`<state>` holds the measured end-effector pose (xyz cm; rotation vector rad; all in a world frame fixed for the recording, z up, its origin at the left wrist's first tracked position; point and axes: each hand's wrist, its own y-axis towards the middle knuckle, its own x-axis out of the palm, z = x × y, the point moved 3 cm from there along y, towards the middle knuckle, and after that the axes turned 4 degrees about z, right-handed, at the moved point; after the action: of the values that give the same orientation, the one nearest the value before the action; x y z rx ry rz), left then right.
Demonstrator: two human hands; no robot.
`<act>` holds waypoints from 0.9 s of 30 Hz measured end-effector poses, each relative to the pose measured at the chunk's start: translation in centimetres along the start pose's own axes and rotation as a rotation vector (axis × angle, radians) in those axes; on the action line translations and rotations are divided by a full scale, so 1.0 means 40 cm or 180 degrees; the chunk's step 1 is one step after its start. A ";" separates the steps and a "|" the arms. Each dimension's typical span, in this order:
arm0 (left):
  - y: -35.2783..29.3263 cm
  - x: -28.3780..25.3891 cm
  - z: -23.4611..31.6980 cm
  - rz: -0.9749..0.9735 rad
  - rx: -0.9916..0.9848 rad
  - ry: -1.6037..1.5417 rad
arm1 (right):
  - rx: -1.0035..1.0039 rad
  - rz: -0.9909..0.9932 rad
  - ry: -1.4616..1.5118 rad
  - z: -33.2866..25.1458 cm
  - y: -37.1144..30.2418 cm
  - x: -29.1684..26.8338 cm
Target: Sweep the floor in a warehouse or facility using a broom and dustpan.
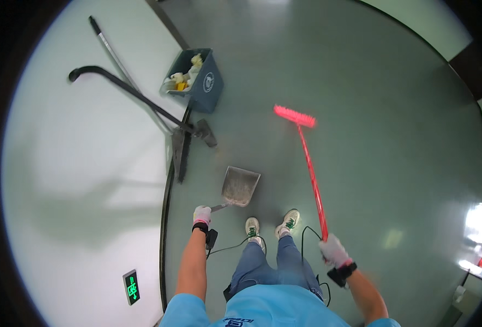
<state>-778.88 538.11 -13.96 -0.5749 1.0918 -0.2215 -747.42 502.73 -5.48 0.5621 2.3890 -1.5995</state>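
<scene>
A grey, dirt-stained dustpan (240, 186) hangs or rests just ahead of my feet, its mouth turned away from me. My left hand (202, 215), in a pale glove, is closed round the dustpan's handle. In my gloved right hand (334, 251) is the end of a long red broom (313, 174). The broom's pinkish-red bristle head (295, 116) reaches far ahead, slightly right of the middle. Whether the bristles touch the floor I cannot tell. Both wrists carry black straps with small boxes.
Against the white wall on the left lean a black curved-handled tool (137, 94) and a dark-bristled broom (181, 154). Beside them stands a grey-blue bin (205, 84) with crumpled waste. A green lit sign (132, 287) is on the wall. Thin cables (227, 249) hang near my legs.
</scene>
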 end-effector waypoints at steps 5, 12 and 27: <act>0.079 0.011 -0.084 0.0166 0.0073 0.0419 | -0.0522 -0.0695 -0.0875 0.167 -0.076 0.173; 0.114 -0.043 -0.168 0.0196 0.0060 0.0159 | 0.0751 -0.1996 0.0805 -0.039 -0.456 0.109; 0.018 -0.251 -0.419 0.0043 -0.0549 -0.0710 | -0.0258 -0.0164 -0.0987 -0.245 -0.279 0.324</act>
<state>-798.35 537.61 -12.18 -0.7282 0.9028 -0.0493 -763.54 510.50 2.79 0.2193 2.2380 -1.4777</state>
